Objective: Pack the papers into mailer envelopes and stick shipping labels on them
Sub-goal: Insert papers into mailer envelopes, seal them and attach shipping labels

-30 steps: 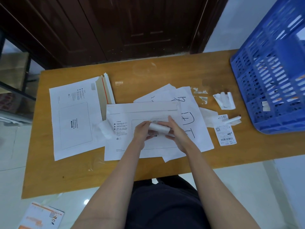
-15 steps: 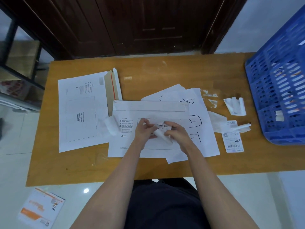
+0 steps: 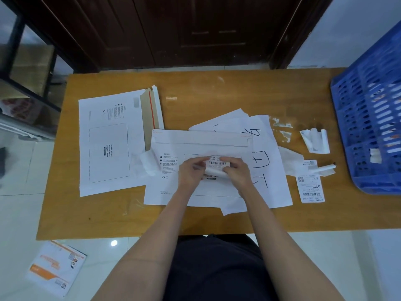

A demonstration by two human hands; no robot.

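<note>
Shipping label (image 3: 217,165): small white sticker, barcode strip facing up, lower edge curling away so it's not lying flat. Sits right over the outlined box printed on the front of the mailer.
Left hand (image 3: 191,172): fingers bent in, pinching the label's left end.
Right hand (image 3: 237,171): same deal on the right end, fingertips curled onto the label, so both hands are gripping it.
Mailer envelope (image 3: 173,181): big white one, flat on the worktop in front of the person, flap folded along the top edge, small printed text and icons on its left part.
Papers (image 3: 263,153): loose white sheets poking out from under the mailer on the right, thick black handwritten marks on the top one.
Second mailer (image 3: 108,144): lies to the left, turned sideways, brown inner flap with a red strip showing at its right edge.
Spare label (image 3: 310,187): printed with barcode and QR code, flat on the right of the worktop.
Backing scraps (image 3: 315,141): crumpled white bits just beyond the spare label.
Blue crate (image 3: 373,118): slotted plastic, far right edge.
Worktop (image 3: 217,94): orange-brown wood.
Floor: pale tiles, an orange-and-white packet (image 3: 55,267) lying lower left.
</note>
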